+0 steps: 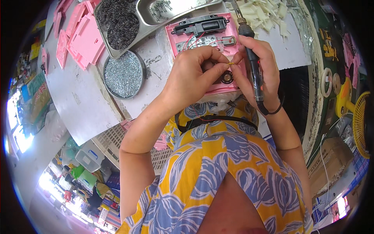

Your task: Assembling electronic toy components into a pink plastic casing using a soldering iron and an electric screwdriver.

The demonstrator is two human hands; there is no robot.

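Observation:
My left hand (196,72) is closed, its thumb and forefinger pinching a short yellow wire (231,63) over a pink plastic casing (171,37). My right hand (265,68) holds a soldering iron (255,72), its metal barrel pointing away from me. The right thumb and a fingertip meet the same wire. In the casing lie a black plastic part (202,25), a metal mechanism (202,42) with thin red wires, and a round dark part with a brassy centre (227,77). My fingers hide some of the casing's inside.
Left of the casing stand a round tin of small screws (124,74) and a metal tray (150,29) with dark springs. Pink plastic panels (83,39) lie farther left. Cream plastic pieces (263,13) are heaped at the far right. A yellow fan (360,121) stands at right.

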